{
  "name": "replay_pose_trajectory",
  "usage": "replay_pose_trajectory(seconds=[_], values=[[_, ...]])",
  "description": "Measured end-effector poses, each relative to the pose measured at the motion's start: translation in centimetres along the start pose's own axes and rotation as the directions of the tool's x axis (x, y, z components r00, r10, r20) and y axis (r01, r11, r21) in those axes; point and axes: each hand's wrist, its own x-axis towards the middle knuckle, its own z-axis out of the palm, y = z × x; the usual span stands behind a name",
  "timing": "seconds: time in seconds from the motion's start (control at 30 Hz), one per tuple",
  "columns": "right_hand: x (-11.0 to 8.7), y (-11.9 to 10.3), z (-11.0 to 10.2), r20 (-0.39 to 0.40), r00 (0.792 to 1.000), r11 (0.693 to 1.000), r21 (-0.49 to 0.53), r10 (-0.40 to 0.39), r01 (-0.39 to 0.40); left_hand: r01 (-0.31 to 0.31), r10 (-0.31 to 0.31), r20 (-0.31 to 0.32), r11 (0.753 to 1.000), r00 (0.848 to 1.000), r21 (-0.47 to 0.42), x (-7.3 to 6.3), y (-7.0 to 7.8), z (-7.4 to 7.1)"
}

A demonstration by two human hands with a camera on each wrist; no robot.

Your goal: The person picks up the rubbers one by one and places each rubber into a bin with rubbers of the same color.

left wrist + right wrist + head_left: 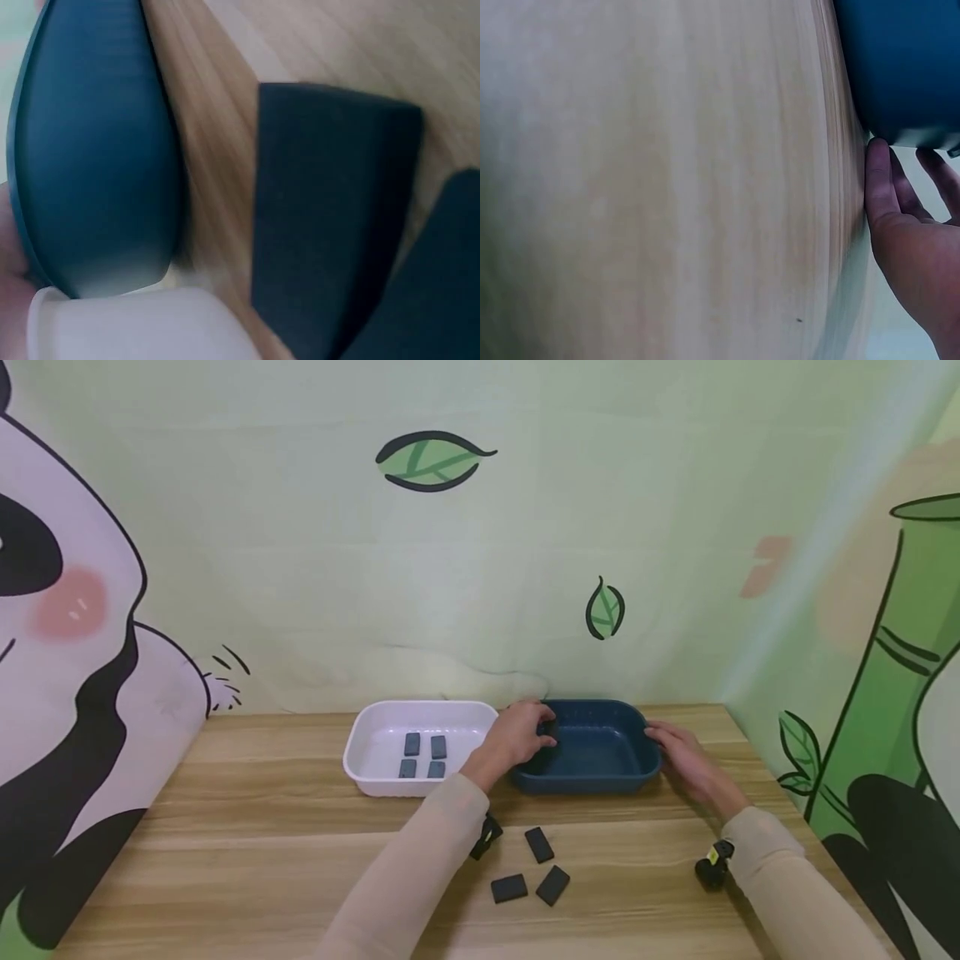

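Note:
My left hand (517, 732) reaches over the left end of a dark blue basin (592, 783). Between its thumb and fingers it pinches what looks like a small black block (551, 727), mostly hidden by the fingers. At the basin's opposite end is my right hand (686, 760), its fingertips against the outside near the rim. The right wrist view shows those fingers (880, 180) fairly straight, touching the blue wall. Three black blocks (539, 844) lie apart on the table in front of the basin.
To the left of the blue basin stands a white basin (367, 787) with several grey-blue blocks (438, 747) inside. Both basins sit near the back of the wooden table (262, 827), close to a wall cloth (300, 568) printed with pandas and leaves.

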Motion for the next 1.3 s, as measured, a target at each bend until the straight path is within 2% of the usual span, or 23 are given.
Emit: replay_pose_trajectory(seconds=[0.33,0.53,0.87,1.3], values=[[-0.1,-0.2,0.2,0.005,1.0,1.0,0.012,-0.004,0.004,0.035,-0.04,0.03,0.988,0.999,0.148,0.1,0.1,1.0],[-0.1,-0.1,0.2,0.008,1.0,1.0,0.016,0.0,0.0,0.041,-0.049,0.033,0.98,0.998,0.193,0.1,0.3,1.3],[0.1,-0.2,0.1,0.002,1.0,1.0,-0.008,0.014,-0.014,0.025,-0.045,0.056,0.95,0.997,0.311,0.4,0.4,1.5],[0.1,0.0,0.0,0.001,1.0,1.0,-0.001,0.008,-0.008,0.023,-0.053,0.082,0.941,0.995,0.337,0.3,0.6,1.4]])
